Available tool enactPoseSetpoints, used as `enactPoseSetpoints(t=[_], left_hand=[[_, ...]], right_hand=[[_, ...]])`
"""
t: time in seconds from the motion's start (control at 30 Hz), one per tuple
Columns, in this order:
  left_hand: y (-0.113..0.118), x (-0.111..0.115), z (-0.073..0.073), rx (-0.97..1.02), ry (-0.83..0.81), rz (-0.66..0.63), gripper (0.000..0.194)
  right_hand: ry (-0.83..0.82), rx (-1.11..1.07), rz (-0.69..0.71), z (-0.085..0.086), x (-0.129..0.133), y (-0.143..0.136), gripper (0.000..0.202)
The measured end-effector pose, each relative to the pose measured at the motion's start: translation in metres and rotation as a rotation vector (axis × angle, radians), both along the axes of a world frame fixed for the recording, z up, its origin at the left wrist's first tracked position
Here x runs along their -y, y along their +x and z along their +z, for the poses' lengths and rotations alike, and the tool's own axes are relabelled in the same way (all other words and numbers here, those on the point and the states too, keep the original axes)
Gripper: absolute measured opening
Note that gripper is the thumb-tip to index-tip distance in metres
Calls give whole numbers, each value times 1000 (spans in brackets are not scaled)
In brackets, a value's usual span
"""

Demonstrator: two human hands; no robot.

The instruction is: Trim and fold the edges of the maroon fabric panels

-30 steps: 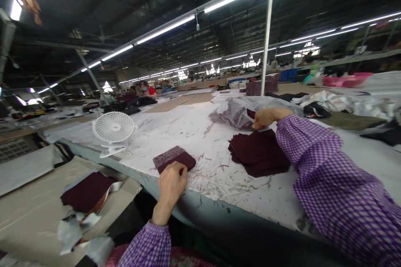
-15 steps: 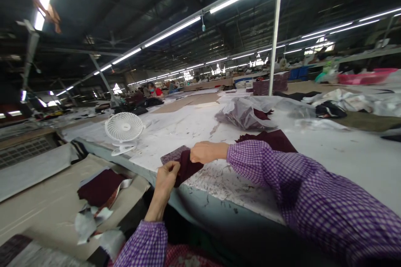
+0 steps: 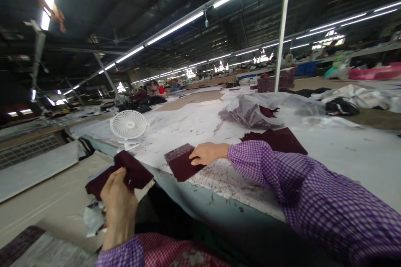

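My left hand (image 3: pixel 119 194) is closed on a dark maroon fabric piece (image 3: pixel 138 171), lifted off the table's front edge at the left. Behind and below it lies more maroon cloth (image 3: pixel 97 182) on a beige surface. My right hand (image 3: pixel 207 153) rests with fingers stretched out on another maroon fabric piece (image 3: pixel 184 169), which lies flat near the table edge. A speckled grey-purple fabric strip (image 3: pixel 179 152) shows along its far side. To the right of my right hand, partly behind my sleeve, is a stack of maroon fabric pieces (image 3: pixel 283 141).
A white fan (image 3: pixel 129 125) stands near the left edge of the white table (image 3: pixel 341 167). Clear plastic bags (image 3: pixel 247 110) holding maroon cloth lie farther back, before a metal pole (image 3: pixel 282 33). A person in red (image 3: pixel 160 90) is far off. Speckled fabric (image 3: pixel 53 250) lies lower left.
My left hand has moved left and toward me, carrying one maroon piece away from the table edge. My right hand has gone from pinching to lying flat on the remaining piece.
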State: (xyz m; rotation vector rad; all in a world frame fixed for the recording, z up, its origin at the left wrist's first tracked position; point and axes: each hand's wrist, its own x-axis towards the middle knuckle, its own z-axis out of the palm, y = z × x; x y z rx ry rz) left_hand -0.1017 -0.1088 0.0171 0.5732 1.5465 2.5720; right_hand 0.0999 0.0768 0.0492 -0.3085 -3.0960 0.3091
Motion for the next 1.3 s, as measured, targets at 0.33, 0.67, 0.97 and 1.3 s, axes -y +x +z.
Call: enactPoseSetpoints(t=[0.33,0.67,0.97,1.3], left_hand=[[144,-10,-21,-857,-551,-538,19],[122,-62,3,-1002,-743,-375,31],[132,-103,-15,-1166,-943,-427,27],[140,-98,-15,-1500,-1051,-319,33]], right_hand=[[-972,-45,-308,10,13,72,87],[-685,-83,-136,-6,-5,89,83],[4,-78,-282,8,-15,97,36],[139,-48,-263,-4,-17,92,29]])
